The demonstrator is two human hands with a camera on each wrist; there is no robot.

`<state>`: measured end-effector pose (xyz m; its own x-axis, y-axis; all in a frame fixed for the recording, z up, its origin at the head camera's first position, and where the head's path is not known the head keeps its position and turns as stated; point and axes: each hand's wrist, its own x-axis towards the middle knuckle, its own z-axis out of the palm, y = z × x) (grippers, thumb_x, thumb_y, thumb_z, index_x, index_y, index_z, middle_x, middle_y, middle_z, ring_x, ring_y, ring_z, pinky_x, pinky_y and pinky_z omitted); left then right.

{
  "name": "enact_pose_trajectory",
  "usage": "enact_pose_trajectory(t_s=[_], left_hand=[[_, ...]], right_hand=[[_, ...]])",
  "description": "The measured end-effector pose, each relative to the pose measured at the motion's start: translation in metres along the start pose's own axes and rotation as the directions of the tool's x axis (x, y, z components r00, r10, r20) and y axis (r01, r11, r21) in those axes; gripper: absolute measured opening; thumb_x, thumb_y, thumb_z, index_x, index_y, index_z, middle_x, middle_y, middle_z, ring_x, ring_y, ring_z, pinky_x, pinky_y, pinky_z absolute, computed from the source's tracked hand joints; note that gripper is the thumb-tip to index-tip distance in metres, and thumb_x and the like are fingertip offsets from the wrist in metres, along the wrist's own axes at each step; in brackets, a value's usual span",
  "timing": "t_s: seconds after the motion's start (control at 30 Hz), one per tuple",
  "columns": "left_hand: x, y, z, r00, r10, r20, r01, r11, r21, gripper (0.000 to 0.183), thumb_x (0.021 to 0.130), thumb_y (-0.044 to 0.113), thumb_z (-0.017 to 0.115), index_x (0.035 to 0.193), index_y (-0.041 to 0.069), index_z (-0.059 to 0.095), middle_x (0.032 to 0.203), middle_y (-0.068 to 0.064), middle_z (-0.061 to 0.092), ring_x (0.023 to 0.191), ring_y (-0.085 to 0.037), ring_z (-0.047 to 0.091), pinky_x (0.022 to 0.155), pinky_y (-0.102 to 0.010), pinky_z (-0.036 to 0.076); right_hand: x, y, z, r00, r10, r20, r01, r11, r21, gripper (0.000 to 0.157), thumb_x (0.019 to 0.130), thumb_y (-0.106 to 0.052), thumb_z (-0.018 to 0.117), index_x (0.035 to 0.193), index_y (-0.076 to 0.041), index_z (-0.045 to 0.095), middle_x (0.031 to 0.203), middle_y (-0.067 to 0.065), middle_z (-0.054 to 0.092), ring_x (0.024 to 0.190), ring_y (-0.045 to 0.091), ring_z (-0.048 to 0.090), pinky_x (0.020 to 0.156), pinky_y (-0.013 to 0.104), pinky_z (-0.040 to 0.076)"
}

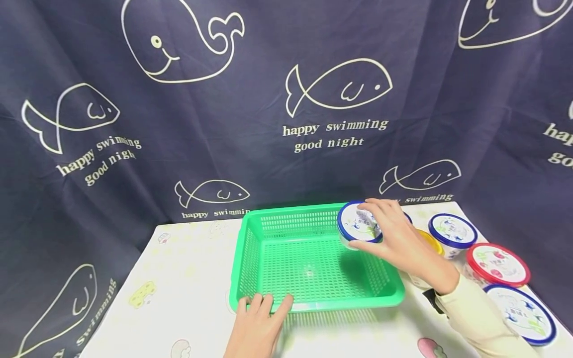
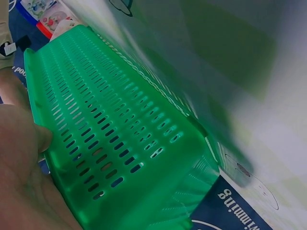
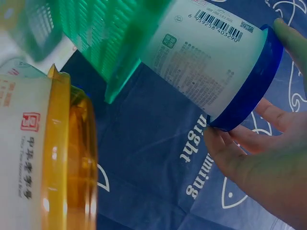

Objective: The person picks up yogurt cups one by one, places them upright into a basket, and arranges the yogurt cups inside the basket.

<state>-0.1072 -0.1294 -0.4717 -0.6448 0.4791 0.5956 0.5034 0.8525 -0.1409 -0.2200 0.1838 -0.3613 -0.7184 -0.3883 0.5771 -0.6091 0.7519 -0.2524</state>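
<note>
My right hand [image 1: 398, 243] grips a white plastic tub [image 3: 201, 62] by its blue lid, thumb on one side and fingers on the other. This tub hangs over the back right corner of a green perforated basket [image 1: 340, 305]. Printed text and a barcode show on its side in the right wrist view. At the basket's front left, my left hand [image 1: 259, 320] holds the near rim, fingers bent over it; the left wrist view shows this hand against the basket's outer wall [image 2: 110, 120]. Nothing lies on the visible basket floor.
Right of the basket stand a yellow-lidded tub [image 1: 433, 242], a blue-lidded tub [image 1: 453, 229], a red-lidded tub [image 1: 498, 263] and a nearer blue-lidded tub [image 1: 521, 314]. Another blue lid [image 1: 407, 217] is partly hidden behind my right hand. A dark fish-print curtain [image 1: 259, 124] hangs behind the table.
</note>
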Motion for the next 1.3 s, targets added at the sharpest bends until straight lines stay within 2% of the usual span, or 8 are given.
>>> enact_pose_trajectory(t_s=[0.33,0.6,0.87,1.03,1.13,1.17,1.27,1.3], left_hand=[[0.001,0.000,0.002,1.000,0.004,0.004,-0.004,1.000,0.016,0.047,0.095,0.023,0.011,0.112,0.027,0.054,0.074,-0.004,0.046,0.066,-0.025,0.043,0.062,-0.045,0.036],[0.000,0.001,0.005,1.000,0.008,-0.016,-0.008,1.000,0.022,0.045,0.093,0.019,0.013,0.109,0.027,0.054,0.070,-0.002,0.043,0.063,-0.024,0.040,0.062,-0.043,0.035],[0.001,0.001,0.006,0.999,0.002,-0.037,-0.001,1.000,0.020,0.042,0.091,0.017,0.017,0.108,0.026,0.055,0.070,-0.003,0.042,0.063,-0.024,0.040,0.063,-0.043,0.035],[0.000,0.001,0.006,1.000,0.003,-0.021,-0.003,1.000,0.023,0.038,0.087,0.018,0.025,0.110,0.026,0.054,0.070,-0.002,0.042,0.063,-0.024,0.040,0.063,-0.043,0.035],[-0.001,0.000,0.005,1.000,0.011,0.003,-0.011,1.000,0.016,0.033,0.090,0.031,0.030,0.113,0.025,0.053,0.070,-0.002,0.040,0.063,-0.023,0.039,0.063,-0.043,0.034],[-0.002,-0.001,0.004,1.000,0.013,0.008,-0.013,1.000,0.014,0.036,0.090,0.041,0.029,0.113,0.025,0.052,0.070,-0.001,0.039,0.063,-0.023,0.038,0.064,-0.043,0.034],[-0.004,-0.004,0.002,1.000,0.018,0.020,-0.019,1.000,0.011,0.068,0.079,0.074,0.019,0.114,0.026,0.051,0.070,0.000,0.038,0.063,-0.021,0.036,0.063,-0.043,0.033],[-0.005,-0.005,0.002,1.000,0.018,0.013,-0.018,1.000,0.010,0.075,0.074,0.079,0.016,0.113,0.026,0.052,0.070,0.000,0.037,0.063,-0.021,0.035,0.063,-0.043,0.033]], right_hand=[[0.004,0.010,0.012,0.999,-0.006,0.049,0.007,1.000,-0.018,0.076,0.059,-0.054,0.073,0.118,-0.011,0.050,0.117,0.004,0.047,0.105,0.022,0.038,0.086,0.039,0.032],[0.002,0.016,0.020,0.996,-0.022,0.082,0.030,0.995,-0.094,0.072,0.061,-0.059,0.069,0.113,-0.012,0.054,0.119,0.012,0.047,0.111,0.029,0.038,0.089,0.048,0.036],[0.005,0.015,0.026,0.984,-0.051,0.173,0.077,0.987,-0.143,0.054,0.061,-0.056,0.070,0.091,-0.015,0.052,0.121,0.019,0.046,0.109,0.031,0.039,0.086,0.048,0.039],[0.008,0.016,0.030,0.973,-0.085,0.216,0.124,0.977,-0.172,0.052,0.060,-0.054,0.072,0.088,-0.015,0.051,0.113,0.013,0.047,0.102,0.029,0.041,0.083,0.044,0.040],[0.008,0.018,0.034,0.970,-0.106,0.221,0.146,0.974,-0.171,0.055,0.060,-0.055,0.072,0.089,-0.014,0.049,0.106,0.008,0.046,0.097,0.027,0.042,0.080,0.041,0.039],[0.008,0.018,0.035,0.969,-0.107,0.224,0.146,0.975,-0.168,0.057,0.060,-0.056,0.072,0.090,-0.013,0.048,0.105,0.007,0.045,0.096,0.027,0.042,0.079,0.040,0.038],[0.009,0.020,0.037,0.966,-0.100,0.237,0.140,0.978,-0.155,0.059,0.060,-0.055,0.071,0.091,-0.013,0.046,0.104,0.006,0.044,0.094,0.027,0.042,0.077,0.040,0.038],[0.010,0.020,0.038,0.966,-0.098,0.241,0.138,0.979,-0.153,0.059,0.060,-0.055,0.072,0.092,-0.013,0.045,0.104,0.006,0.044,0.094,0.027,0.042,0.077,0.040,0.038]])
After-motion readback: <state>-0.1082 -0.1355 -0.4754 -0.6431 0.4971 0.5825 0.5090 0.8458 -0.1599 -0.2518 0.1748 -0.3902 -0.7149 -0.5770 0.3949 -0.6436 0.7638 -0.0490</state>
